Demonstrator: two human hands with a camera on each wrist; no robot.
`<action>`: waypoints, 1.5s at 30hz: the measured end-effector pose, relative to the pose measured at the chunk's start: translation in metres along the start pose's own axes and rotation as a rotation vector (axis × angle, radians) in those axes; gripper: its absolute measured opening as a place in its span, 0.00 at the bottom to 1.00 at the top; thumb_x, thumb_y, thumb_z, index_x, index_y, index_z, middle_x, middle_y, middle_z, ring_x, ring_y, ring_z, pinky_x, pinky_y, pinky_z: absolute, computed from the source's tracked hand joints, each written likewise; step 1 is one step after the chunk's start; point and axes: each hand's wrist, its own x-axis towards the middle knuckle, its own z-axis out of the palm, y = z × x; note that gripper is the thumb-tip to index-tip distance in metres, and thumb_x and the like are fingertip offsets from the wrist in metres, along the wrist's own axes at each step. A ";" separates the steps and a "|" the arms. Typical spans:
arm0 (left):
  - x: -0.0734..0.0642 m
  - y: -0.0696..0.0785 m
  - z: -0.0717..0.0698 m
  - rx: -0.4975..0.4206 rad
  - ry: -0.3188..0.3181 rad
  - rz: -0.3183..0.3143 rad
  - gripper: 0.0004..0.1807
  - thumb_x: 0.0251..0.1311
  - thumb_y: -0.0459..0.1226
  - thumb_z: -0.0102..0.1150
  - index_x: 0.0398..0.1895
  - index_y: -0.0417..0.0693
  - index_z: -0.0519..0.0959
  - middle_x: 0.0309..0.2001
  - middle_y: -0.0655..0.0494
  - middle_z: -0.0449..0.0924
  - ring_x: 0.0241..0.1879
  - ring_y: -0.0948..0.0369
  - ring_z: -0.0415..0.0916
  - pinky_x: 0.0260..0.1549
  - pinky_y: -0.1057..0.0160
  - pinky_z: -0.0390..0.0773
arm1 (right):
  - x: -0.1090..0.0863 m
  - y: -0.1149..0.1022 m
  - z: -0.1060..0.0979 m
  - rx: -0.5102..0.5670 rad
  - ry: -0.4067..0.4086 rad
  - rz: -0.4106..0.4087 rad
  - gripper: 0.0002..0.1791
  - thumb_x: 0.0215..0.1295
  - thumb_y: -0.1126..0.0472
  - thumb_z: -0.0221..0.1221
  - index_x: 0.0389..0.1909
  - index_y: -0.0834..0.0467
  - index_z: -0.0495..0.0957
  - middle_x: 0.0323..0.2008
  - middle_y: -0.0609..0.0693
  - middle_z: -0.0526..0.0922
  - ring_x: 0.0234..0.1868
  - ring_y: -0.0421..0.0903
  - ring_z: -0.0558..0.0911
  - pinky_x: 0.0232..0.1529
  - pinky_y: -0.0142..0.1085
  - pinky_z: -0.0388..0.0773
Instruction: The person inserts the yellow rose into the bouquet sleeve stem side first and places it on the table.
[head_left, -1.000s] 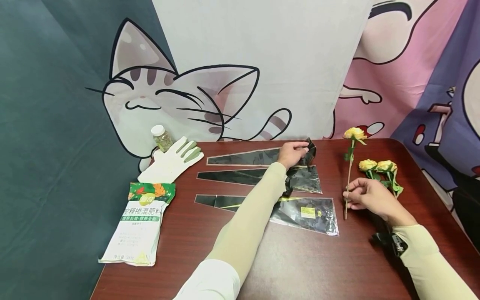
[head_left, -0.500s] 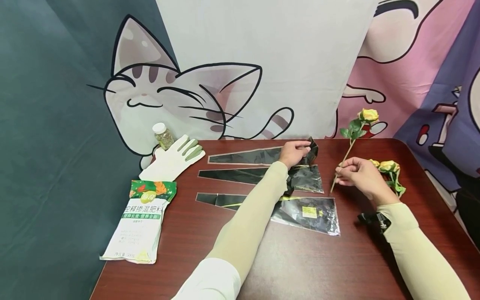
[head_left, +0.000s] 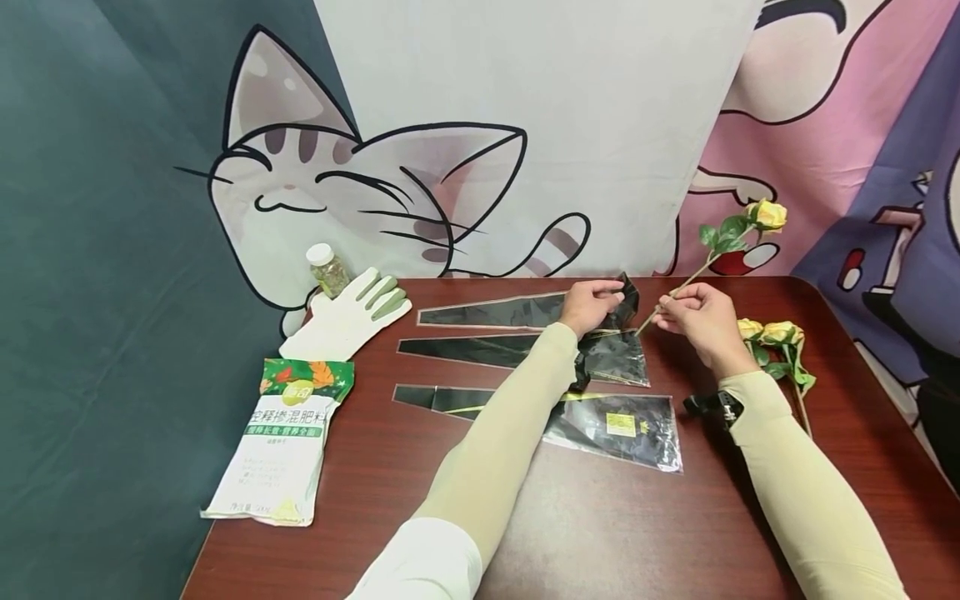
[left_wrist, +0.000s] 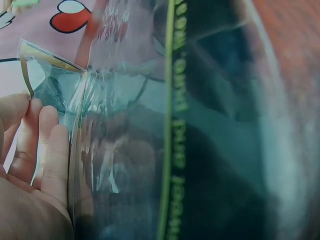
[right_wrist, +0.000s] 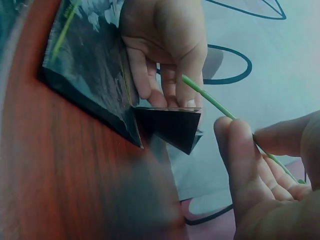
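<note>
My left hand pinches the mouth of the farthest black flower sleeve, lifting that end off the table. In the right wrist view the sleeve's mouth stands spread apart under the left fingers. A single yellow rose tilts up to the right, its stem pinched between thumb and fingers of my right hand. The stem's green tip points at the left hand, close to the sleeve's mouth but outside it. Two more sleeves, a middle one and a near one, lie flat.
Other yellow roses lie at the right, behind the right wrist. On the left are a white glove, a lidded jar and a fertilizer bag. A printed cloth hangs behind the table.
My right hand has moved left and away from me with the rose, tilting its bloom to the right and bringing the stem's tip near the sleeve's mouth. The left hand has stayed put.
</note>
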 end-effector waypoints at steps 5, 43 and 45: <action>0.002 -0.003 -0.001 0.005 0.006 0.014 0.13 0.71 0.44 0.69 0.55 0.62 0.90 0.38 0.64 0.91 0.37 0.65 0.88 0.29 0.71 0.78 | 0.015 0.000 0.007 -0.010 0.056 -0.005 0.13 0.73 0.65 0.65 0.46 0.65 0.71 0.27 0.43 0.91 0.27 0.38 0.91 0.34 0.31 0.89; 0.006 0.002 -0.002 0.109 0.013 0.068 0.11 0.69 0.47 0.70 0.51 0.60 0.92 0.54 0.67 0.90 0.51 0.69 0.86 0.44 0.74 0.81 | 0.055 0.029 0.021 -0.014 0.221 0.025 0.10 0.73 0.65 0.65 0.39 0.56 0.71 0.24 0.36 0.88 0.26 0.34 0.88 0.29 0.27 0.87; 0.008 0.001 -0.001 0.111 0.017 0.070 0.11 0.68 0.47 0.71 0.50 0.61 0.93 0.51 0.68 0.91 0.48 0.71 0.85 0.42 0.75 0.80 | 0.055 0.030 0.022 -0.021 0.214 0.031 0.10 0.73 0.64 0.65 0.39 0.56 0.71 0.23 0.35 0.88 0.26 0.34 0.88 0.29 0.27 0.86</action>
